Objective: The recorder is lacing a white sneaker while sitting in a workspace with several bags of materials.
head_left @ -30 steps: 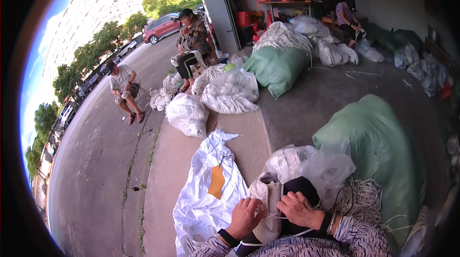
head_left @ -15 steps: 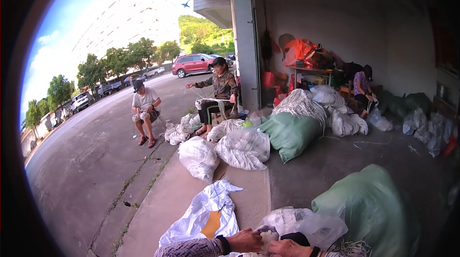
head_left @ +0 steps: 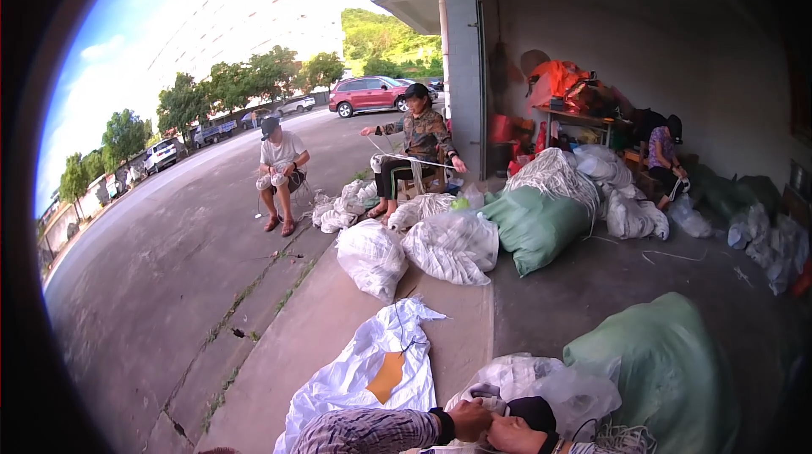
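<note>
At the lower edge my left hand (head_left: 470,420) and my right hand (head_left: 514,435) are close together, fingers bent and closed. What they pinch is too small and hidden to make out. Dark bands circle both wrists, and a patterned sleeve covers the left forearm. Just beyond the hands lie a bit of greyish cloth (head_left: 485,390) and a black rounded thing (head_left: 534,412). A clear plastic bag (head_left: 579,395) with pale contents bulges behind them. Left of the hands, a flattened white woven sack (head_left: 338,384) with an orange-yellow patch spreads over the ground.
A large green sack (head_left: 660,361) stands at the right, with white cords (head_left: 628,439) before it. Farther off are stuffed white bags (head_left: 370,261) and another green sack (head_left: 541,230) topped with cords. Three people sit beyond; one with a cap (head_left: 414,137) stretches white cord between the hands.
My left hand has moved right, up against my right hand, closing the gap between them. The whole view has turned slightly left, so the surroundings appear farther right.
</note>
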A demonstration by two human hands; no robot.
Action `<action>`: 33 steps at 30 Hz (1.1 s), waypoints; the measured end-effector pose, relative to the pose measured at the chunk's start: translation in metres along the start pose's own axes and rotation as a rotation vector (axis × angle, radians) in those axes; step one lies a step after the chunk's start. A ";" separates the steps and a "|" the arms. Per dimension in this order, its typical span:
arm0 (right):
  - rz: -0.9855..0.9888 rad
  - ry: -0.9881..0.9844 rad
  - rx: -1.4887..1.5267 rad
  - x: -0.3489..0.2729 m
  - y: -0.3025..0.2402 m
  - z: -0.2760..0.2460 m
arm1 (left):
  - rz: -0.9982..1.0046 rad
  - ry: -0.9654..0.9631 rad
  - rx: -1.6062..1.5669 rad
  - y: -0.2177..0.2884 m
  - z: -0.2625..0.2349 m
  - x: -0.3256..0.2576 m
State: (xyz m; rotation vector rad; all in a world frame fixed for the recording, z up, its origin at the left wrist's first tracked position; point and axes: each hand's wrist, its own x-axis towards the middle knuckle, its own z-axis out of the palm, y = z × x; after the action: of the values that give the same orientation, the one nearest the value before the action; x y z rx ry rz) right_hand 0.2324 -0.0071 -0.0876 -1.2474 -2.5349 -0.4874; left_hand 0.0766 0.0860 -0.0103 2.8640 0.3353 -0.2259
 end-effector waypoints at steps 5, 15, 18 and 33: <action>0.510 -0.445 0.531 0.048 -0.004 -0.056 | -0.061 0.169 -0.059 -0.014 -0.005 -0.010; 0.860 -0.070 1.623 0.048 0.007 -0.078 | -0.095 0.421 -1.388 -0.003 0.000 -0.029; 1.134 -0.121 2.011 0.030 0.000 -0.074 | -0.014 0.539 -1.447 -0.002 0.004 -0.026; 1.218 -0.110 1.589 0.047 0.009 -0.095 | -0.278 0.486 -1.641 -0.018 -0.029 -0.034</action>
State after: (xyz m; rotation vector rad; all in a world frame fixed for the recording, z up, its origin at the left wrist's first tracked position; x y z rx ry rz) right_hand 0.2206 -0.0072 0.0179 -1.5041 -0.9317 1.4739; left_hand 0.0427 0.1033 0.0195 1.1967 0.6039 0.4960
